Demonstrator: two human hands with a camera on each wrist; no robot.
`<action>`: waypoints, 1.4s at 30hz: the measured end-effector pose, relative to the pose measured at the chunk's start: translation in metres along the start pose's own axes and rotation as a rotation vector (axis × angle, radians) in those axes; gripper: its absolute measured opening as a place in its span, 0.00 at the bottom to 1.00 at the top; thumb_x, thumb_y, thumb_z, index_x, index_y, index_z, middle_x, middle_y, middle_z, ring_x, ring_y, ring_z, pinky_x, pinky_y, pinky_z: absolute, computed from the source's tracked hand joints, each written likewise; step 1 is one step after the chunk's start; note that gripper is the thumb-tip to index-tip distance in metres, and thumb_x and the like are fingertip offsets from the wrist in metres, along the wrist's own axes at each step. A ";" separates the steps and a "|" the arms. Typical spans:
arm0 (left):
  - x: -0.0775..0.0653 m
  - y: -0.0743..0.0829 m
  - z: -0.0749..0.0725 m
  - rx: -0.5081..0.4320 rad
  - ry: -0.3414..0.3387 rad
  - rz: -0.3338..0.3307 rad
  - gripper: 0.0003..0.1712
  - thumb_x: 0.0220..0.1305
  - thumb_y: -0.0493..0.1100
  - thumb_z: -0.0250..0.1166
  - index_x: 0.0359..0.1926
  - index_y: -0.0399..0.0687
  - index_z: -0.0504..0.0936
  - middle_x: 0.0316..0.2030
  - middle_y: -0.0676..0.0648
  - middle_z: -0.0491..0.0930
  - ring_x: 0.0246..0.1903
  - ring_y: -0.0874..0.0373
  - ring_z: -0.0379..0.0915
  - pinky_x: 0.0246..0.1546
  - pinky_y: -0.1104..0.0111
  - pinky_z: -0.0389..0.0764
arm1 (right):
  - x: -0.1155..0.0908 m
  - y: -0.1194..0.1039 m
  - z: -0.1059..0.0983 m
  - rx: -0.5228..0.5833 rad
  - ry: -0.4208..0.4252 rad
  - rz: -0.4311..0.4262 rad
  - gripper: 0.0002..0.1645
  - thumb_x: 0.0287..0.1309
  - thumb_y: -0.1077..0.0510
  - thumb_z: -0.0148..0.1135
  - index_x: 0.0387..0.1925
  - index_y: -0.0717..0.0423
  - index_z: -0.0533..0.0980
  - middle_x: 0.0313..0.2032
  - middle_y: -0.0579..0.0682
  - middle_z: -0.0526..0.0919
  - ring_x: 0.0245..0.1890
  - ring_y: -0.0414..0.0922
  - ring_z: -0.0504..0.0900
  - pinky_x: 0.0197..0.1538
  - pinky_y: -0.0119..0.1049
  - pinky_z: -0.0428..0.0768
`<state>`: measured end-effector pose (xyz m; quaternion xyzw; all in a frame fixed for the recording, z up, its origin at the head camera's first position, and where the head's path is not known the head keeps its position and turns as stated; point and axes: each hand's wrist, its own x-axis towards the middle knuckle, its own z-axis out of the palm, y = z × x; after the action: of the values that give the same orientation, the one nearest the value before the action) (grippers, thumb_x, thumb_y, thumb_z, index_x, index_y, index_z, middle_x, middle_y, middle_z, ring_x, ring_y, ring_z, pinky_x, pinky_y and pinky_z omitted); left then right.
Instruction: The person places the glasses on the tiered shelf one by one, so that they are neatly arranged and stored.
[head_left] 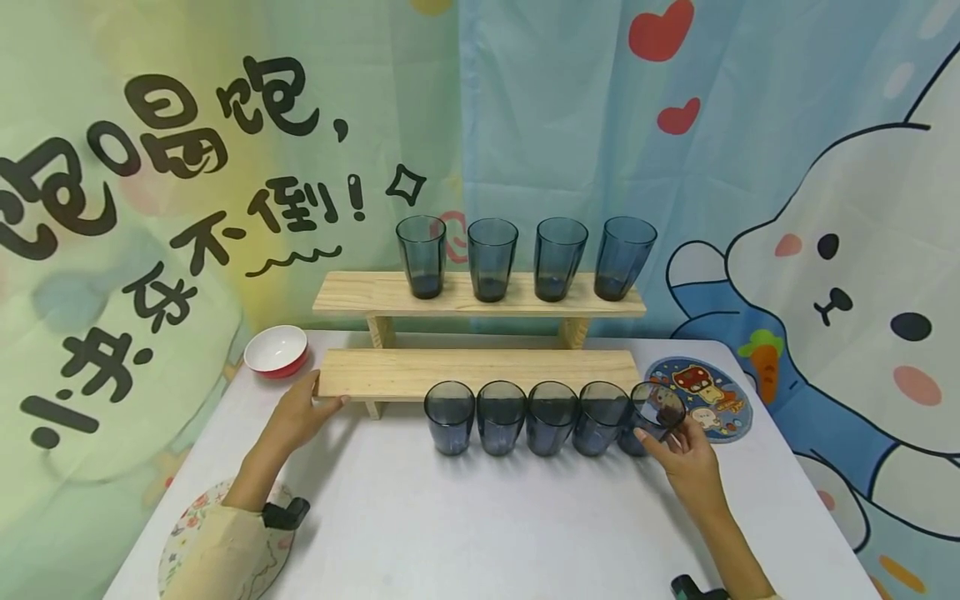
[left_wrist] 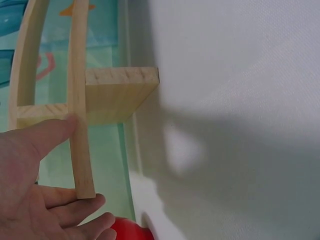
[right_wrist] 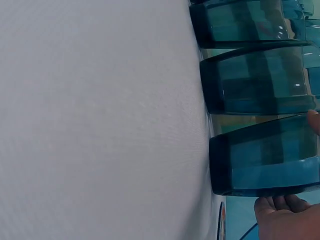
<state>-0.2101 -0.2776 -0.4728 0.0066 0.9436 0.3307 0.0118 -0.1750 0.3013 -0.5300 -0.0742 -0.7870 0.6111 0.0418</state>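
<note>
My left hand [head_left: 298, 414] grips the left end of the lower board of a wooden shelf [head_left: 480, 372]. In the left wrist view, the thumb lies on the board [left_wrist: 80, 165] and the fingers are at its end. At the right end of a front row of several blue-tinted drinking glasses, my right hand [head_left: 693, 471] holds the last glass [head_left: 634, 437] near its rim. The right wrist view has the thumb on one side of this glass [right_wrist: 270, 162] and fingers on the other; its base is at the tabletop. The neighbouring glass [head_left: 597, 429] stands close beside it.
Several more glasses [head_left: 491, 258] stand upright on the upper board [head_left: 345, 293]. A red-and-white bowl [head_left: 276, 350] sits left of the shelf. At right lies a round blue mat [head_left: 731, 408]; a floral round mat [head_left: 183, 533] lies under the left forearm. A printed curtain [head_left: 540, 108] hangs behind.
</note>
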 end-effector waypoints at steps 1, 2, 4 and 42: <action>0.000 0.000 0.000 0.001 0.001 -0.001 0.42 0.76 0.50 0.66 0.75 0.24 0.61 0.70 0.22 0.67 0.72 0.25 0.62 0.71 0.35 0.65 | 0.000 0.001 0.000 -0.011 0.000 -0.006 0.52 0.69 0.53 0.71 0.81 0.64 0.52 0.80 0.64 0.57 0.82 0.60 0.54 0.73 0.24 0.64; 0.000 0.000 0.000 0.001 0.001 -0.002 0.42 0.75 0.49 0.66 0.75 0.24 0.61 0.70 0.22 0.67 0.72 0.25 0.62 0.71 0.35 0.65 | 0.001 0.001 0.001 -0.016 -0.001 -0.011 0.51 0.69 0.53 0.71 0.80 0.64 0.53 0.80 0.64 0.58 0.82 0.59 0.54 0.74 0.25 0.63; 0.000 -0.001 0.000 0.007 -0.002 -0.006 0.43 0.75 0.50 0.66 0.75 0.23 0.61 0.70 0.21 0.67 0.71 0.25 0.62 0.71 0.35 0.65 | 0.001 0.002 0.002 -0.026 -0.001 -0.019 0.50 0.69 0.53 0.71 0.80 0.64 0.53 0.79 0.64 0.59 0.82 0.59 0.55 0.75 0.27 0.63; 0.001 0.000 0.000 -0.002 -0.004 0.018 0.41 0.75 0.49 0.66 0.75 0.25 0.62 0.70 0.23 0.69 0.71 0.25 0.63 0.71 0.35 0.66 | 0.000 -0.074 -0.007 -0.122 0.138 -0.144 0.50 0.69 0.49 0.72 0.81 0.58 0.57 0.78 0.61 0.63 0.80 0.58 0.61 0.70 0.22 0.65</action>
<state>-0.2112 -0.2780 -0.4726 0.0156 0.9432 0.3317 0.0109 -0.1786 0.2902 -0.4564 -0.0618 -0.8213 0.5508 0.1349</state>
